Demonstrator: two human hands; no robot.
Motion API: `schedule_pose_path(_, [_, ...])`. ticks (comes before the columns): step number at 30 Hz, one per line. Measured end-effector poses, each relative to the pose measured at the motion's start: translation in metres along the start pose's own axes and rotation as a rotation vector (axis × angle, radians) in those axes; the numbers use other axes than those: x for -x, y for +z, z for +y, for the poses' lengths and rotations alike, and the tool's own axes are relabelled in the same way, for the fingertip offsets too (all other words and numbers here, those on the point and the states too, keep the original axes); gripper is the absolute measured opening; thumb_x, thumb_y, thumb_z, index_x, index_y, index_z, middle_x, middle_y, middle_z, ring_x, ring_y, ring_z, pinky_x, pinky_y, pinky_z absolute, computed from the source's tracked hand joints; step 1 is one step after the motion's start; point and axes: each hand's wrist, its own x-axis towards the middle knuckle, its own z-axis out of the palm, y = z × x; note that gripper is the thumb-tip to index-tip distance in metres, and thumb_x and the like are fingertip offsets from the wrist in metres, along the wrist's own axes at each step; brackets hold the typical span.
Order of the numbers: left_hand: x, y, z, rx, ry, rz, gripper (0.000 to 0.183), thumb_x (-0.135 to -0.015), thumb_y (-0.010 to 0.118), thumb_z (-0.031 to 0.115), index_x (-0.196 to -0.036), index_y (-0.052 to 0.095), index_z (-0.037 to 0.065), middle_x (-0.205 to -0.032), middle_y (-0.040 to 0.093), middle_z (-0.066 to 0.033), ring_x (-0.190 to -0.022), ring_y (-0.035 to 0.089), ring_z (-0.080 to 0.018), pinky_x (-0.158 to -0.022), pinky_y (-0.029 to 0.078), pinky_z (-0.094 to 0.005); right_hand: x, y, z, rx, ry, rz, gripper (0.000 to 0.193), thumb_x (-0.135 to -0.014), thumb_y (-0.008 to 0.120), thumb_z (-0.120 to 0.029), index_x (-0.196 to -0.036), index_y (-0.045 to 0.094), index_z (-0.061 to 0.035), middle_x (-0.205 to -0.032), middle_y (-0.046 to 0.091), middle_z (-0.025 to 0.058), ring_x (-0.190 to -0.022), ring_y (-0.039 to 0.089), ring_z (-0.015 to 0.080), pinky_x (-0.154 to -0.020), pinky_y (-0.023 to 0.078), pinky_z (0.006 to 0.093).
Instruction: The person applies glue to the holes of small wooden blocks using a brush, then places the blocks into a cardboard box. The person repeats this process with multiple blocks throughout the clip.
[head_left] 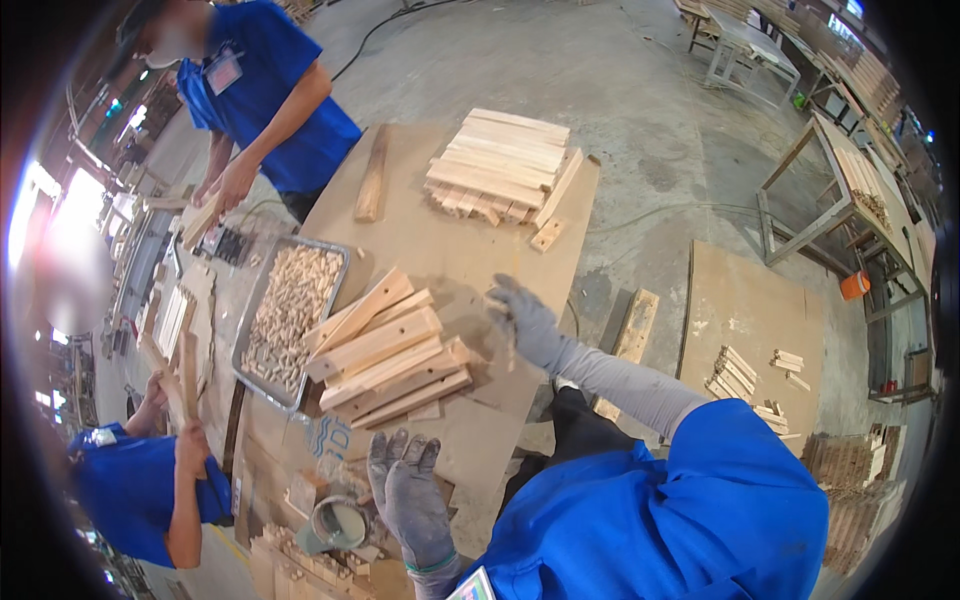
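My right hand [528, 318], in a grey glove and long grey sleeve, hovers over the cardboard-covered table [470, 440] with its fingers apart. A pale, blurred streak shows under its fingers; I cannot tell what it is. To its left lies a loose pile of drilled wooden bars [385, 345], apart from the hand. My left hand [412, 495], also gloved, is nearer to me with fingers extended and no object visible in it. Close to its left stands a pot [338, 522] holding pale liquid, probably glue.
A metal tray [345, 285] full of wooden dowels sits left of the bars. Stacked wooden strips [500, 160] occupy the far end, near a single bar [372, 175]. Two people in blue shirts [270, 95] handle wood at left. A low board [750, 310] with wood pieces lies right.
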Motion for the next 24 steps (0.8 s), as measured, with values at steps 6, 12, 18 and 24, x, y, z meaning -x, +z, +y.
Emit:
schedule_pose_path(6, [-0.048,0.049,-0.045,0.037,-0.092,-0.033,0.048,-0.09,0.044,0.002,-0.136,0.034,-0.003,-0.124,0.053,-0.0197,-0.109,0.056,-0.0293,-0.096,0.045,-0.0474,-0.065,-0.039,0.119,0.037,0.11,0.393,0.034,-0.093,0.057,-0.007,-0.125,0.048,-0.0018,-0.121,0.058,0.0217,-0.111,0.06,0.0317,-0.089,0.052,0.036])
schedule_pose_path(12, [-0.085,0.113,-0.085,-0.034,-0.201,0.027,0.049,-0.089,0.045,0.0,-0.137,0.035,-0.002,-0.123,0.054,-0.0189,-0.108,0.056,-0.0292,-0.096,0.046,-0.0458,-0.127,-0.015,0.182,-0.027,0.309,0.577,0.05,-0.092,0.058,-0.01,-0.136,0.036,-0.0024,-0.119,0.057,0.0226,-0.107,0.061,0.0324,-0.085,0.052,0.0355])
schedule_pose_path(18, [-0.103,0.135,-0.1,-0.087,-0.181,0.151,0.048,-0.09,0.045,0.0,-0.137,0.036,-0.002,-0.125,0.053,-0.0186,-0.111,0.056,-0.0302,-0.097,0.045,-0.0457,-0.138,-0.003,0.199,-0.033,0.483,0.506,0.054,-0.089,0.062,-0.014,-0.136,0.037,-0.0044,-0.11,0.059,0.0196,-0.089,0.064,0.0328,-0.071,0.051,0.0395])
schedule_pose_path(24, [-0.11,0.133,-0.106,-0.096,-0.154,0.192,0.047,-0.091,0.044,0.0,-0.137,0.036,-0.001,-0.128,0.051,-0.0194,-0.111,0.056,-0.0301,-0.098,0.045,-0.0456,-0.145,-0.034,0.172,0.085,0.082,0.306,0.059,-0.086,0.067,-0.02,-0.135,0.039,-0.0011,-0.111,0.056,0.0204,-0.091,0.059,0.0336,-0.081,0.045,0.042])
